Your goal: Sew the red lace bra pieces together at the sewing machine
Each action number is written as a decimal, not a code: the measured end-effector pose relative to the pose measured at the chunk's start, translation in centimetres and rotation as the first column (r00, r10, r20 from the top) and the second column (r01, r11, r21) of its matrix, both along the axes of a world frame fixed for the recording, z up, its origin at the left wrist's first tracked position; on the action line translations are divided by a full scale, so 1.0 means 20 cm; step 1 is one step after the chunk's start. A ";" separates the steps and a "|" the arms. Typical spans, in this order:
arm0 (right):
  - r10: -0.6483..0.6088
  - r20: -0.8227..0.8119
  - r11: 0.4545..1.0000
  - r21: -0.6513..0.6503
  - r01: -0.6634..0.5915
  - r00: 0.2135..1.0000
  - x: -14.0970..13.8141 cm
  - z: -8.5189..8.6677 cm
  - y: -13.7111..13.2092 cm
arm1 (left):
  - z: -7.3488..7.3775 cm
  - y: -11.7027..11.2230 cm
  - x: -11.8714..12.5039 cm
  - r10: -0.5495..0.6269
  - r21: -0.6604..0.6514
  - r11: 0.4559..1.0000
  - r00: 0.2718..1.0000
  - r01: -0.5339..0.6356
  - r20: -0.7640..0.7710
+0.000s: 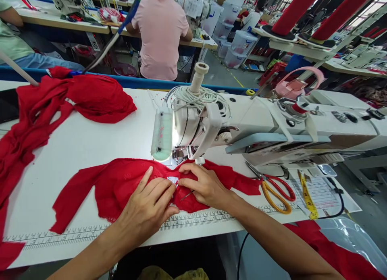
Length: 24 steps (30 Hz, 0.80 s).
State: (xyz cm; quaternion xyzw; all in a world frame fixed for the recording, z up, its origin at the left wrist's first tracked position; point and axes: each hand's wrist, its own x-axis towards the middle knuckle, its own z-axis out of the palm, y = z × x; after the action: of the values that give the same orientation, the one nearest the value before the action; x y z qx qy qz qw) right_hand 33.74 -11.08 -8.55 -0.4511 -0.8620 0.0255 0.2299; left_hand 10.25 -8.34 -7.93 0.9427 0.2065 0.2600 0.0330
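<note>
A red garment piece (121, 183) with lace-like patterning lies spread on the sewing table, its near edge by the printed ruler. My left hand (148, 203) rests flat on it, fingers stretched out, fingertips at a small white label (173, 180). From the other side, my right hand (208, 185) touches the cloth beside the label with thumb and forefinger. A thin pointed metal tool (187, 194) sticks out from under its curled fingers; its kind is hard to make out. Just beyond the label is the presser foot (179, 154) of the white sewing machine (242, 115).
Orange-and-red-handled scissors (278, 193) lie right of the garment, near a yellow tape measure (307, 195) and a written sheet (323, 197). More red fabric (99, 96) is heaped on the left. A person in pink (161, 34) sits ahead.
</note>
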 end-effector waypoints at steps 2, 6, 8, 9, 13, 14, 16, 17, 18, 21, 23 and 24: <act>0.006 -0.007 1.000 0.012 -0.005 1.000 0.00 0.00 0.00 | 0.00 0.01 0.01 0.005 0.006 1.000 1.000 -0.005 -0.026; 0.023 -0.017 0.999 0.026 -0.022 1.000 0.00 0.00 0.00 | -0.02 0.03 0.02 0.008 0.019 1.000 0.999 -0.007 -0.052; 0.029 -0.015 0.999 0.017 -0.029 0.999 0.01 0.01 0.00 | -0.02 0.03 0.02 0.011 0.031 0.999 0.999 -0.010 -0.049; 0.032 -0.018 0.999 0.008 -0.032 0.999 0.01 0.01 0.00 | -0.02 0.03 0.02 0.011 0.032 0.999 0.999 -0.010 -0.048; 0.036 -0.059 0.999 -0.026 -0.037 0.998 0.01 0.02 0.00 | -0.03 0.03 0.02 0.009 0.020 1.000 0.999 -0.008 -0.039; 0.036 -0.068 0.999 -0.024 -0.038 0.997 0.01 0.02 0.00 | -0.03 0.03 0.02 0.009 0.018 1.000 0.999 -0.008 -0.033; 0.046 -0.076 0.999 -0.007 -0.047 0.996 0.01 0.02 0.00 | -0.04 0.03 0.02 0.010 0.016 1.000 1.000 -0.010 -0.026; 0.053 -0.072 0.999 0.003 -0.053 0.996 0.01 0.01 0.00 | -0.04 0.03 0.02 0.010 0.015 1.000 1.000 -0.010 -0.026; 0.059 -0.065 0.998 0.010 -0.059 0.996 0.01 0.01 0.00 | -0.04 0.03 0.02 0.010 0.015 1.000 1.000 -0.009 -0.027; 0.055 -0.027 0.998 0.015 -0.054 0.998 0.01 0.00 0.00 | -0.05 0.03 0.02 0.009 0.023 1.000 1.000 -0.009 -0.022; 0.036 0.000 0.999 0.011 -0.036 0.999 0.01 -0.01 0.00 | -0.05 0.04 0.02 0.010 0.029 1.000 1.000 -0.009 -0.022; 0.027 0.014 1.000 0.008 -0.027 1.000 0.01 -0.01 0.00 | -0.05 0.04 0.03 0.010 0.030 0.999 1.000 -0.010 -0.024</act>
State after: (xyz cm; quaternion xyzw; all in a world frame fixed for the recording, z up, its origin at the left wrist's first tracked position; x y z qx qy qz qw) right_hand 33.98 -11.04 -8.73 -0.4388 -0.8696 0.0219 0.2253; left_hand 10.76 -7.63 -8.95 0.9451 0.2077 0.2519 0.0150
